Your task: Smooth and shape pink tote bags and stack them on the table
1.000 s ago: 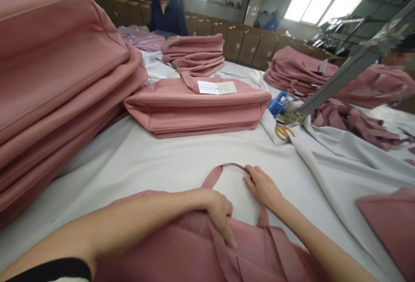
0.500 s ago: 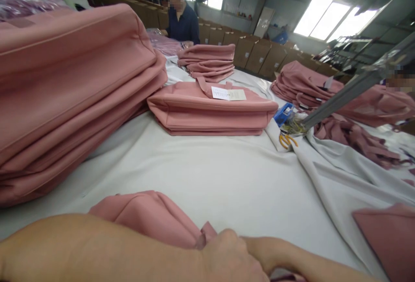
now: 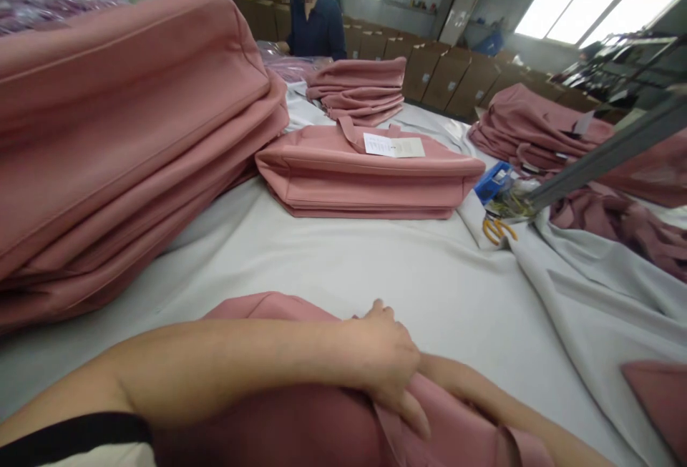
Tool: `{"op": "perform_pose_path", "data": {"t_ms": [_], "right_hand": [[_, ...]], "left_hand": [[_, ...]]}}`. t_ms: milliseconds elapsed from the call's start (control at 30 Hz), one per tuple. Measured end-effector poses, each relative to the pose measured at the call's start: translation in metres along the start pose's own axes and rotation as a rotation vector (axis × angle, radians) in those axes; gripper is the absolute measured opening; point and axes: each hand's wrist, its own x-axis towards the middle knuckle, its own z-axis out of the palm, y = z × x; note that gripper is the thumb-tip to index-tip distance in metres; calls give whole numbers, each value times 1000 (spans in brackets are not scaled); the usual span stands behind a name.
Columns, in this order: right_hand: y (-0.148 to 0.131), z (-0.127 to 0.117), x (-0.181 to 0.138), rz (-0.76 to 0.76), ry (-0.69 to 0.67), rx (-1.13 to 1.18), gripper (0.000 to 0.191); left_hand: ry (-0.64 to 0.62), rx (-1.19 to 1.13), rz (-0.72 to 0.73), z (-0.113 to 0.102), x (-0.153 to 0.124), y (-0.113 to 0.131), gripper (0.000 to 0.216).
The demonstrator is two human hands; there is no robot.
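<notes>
A pink bag (image 3: 300, 424) lies at the bottom, close to me, with its straps toward the right. Across it reaches my left hand (image 3: 389, 360), closed around the bag's upper edge by a strap, thumb on the near side. My right hand (image 3: 432, 367) is mostly behind the left hand and the bag; its fingers are hidden. Beyond them sits another pink bag (image 3: 370, 181), flattened, with a handle and a white paper tag (image 3: 394, 146) on top.
Large pink bags (image 3: 129, 124) are piled at left. Further back are a smaller pink stack (image 3: 357, 88), a person (image 3: 316, 23) and cardboard boxes (image 3: 424, 74). At right are a blue box (image 3: 492, 182), orange-handled scissors (image 3: 499, 229), a slanted metal bar (image 3: 606, 156) and more pink bags (image 3: 537, 120).
My left hand has moved slightly up and its fingers now show over the bag's edge. More of the near bag is in view. The view has shifted a little left and down.
</notes>
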Motion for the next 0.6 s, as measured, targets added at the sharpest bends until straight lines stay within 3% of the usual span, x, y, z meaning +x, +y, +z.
{"op": "perform_pose_path", "data": {"t_ms": [100, 200, 267, 433, 600], "right_hand": [[12, -30, 2, 190, -80, -53, 37], [16, -58, -28, 358, 111, -178, 41], [17, -66, -63, 387, 237, -314, 40], [33, -42, -145, 353, 398, -663, 29], [56, -18, -157, 274, 439, -802, 24]], "left_hand": [[-89, -82, -98, 16, 14, -21, 67], [-68, -74, -108, 31, 23, -38, 72], [-49, -77, -91, 40, 27, -46, 75], [-7, -116, -96, 62, 31, -56, 83], [89, -110, -92, 67, 30, -56, 80]]}}
